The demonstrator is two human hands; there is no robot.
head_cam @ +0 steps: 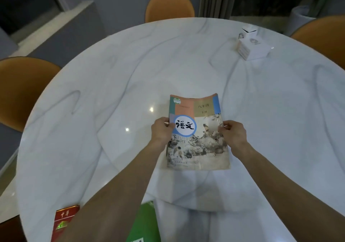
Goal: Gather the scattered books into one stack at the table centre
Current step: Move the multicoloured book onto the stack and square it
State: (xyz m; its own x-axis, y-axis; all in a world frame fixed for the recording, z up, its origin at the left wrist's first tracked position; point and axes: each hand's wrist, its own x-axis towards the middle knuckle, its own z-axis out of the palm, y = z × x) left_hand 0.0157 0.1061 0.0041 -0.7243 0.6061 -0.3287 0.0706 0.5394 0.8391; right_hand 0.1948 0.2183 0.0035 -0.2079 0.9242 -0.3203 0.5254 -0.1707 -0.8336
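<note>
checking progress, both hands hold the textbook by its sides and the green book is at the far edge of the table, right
Not quite. In the head view both hands, left hand and right hand, do hold the textbook by its sides, but the green book lies at the near edge of the table, not the far edge.

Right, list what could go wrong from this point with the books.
1. The textbook is pinched only at its side edges by the left hand and right hand; its top already curls, so it could sag or slip.
2. The green book and red book lie at the table's near edge under the left forearm; a sweep back could knock them off.
</note>
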